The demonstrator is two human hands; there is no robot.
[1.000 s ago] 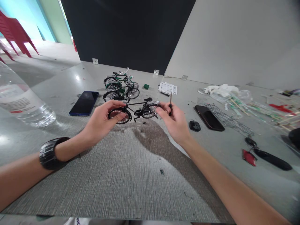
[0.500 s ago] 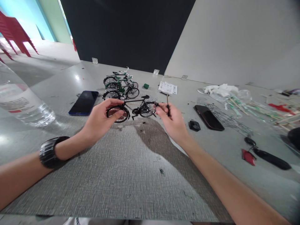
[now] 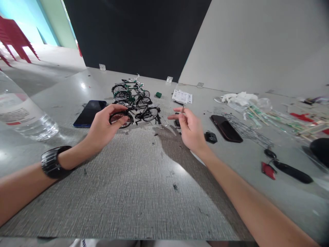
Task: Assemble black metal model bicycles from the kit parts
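1. Here we are with our left hand (image 3: 104, 125) pinching the small bicycle (image 3: 144, 114) by its front wheel, thumb across the spokes.
2. Our right hand (image 3: 189, 129) is off the bicycle, forefinger pointing towards it, a thin tool (image 3: 183, 108) poking up from the curled fingers.
3. The bicycle is upright between our hands, just in front of the other bicycles (image 3: 130, 90); we can't tell whether it touches the table (image 3: 123, 192).
4. A blue phone (image 3: 89, 113) lies beyond our left wrist, a black phone (image 3: 226, 128) to our right.
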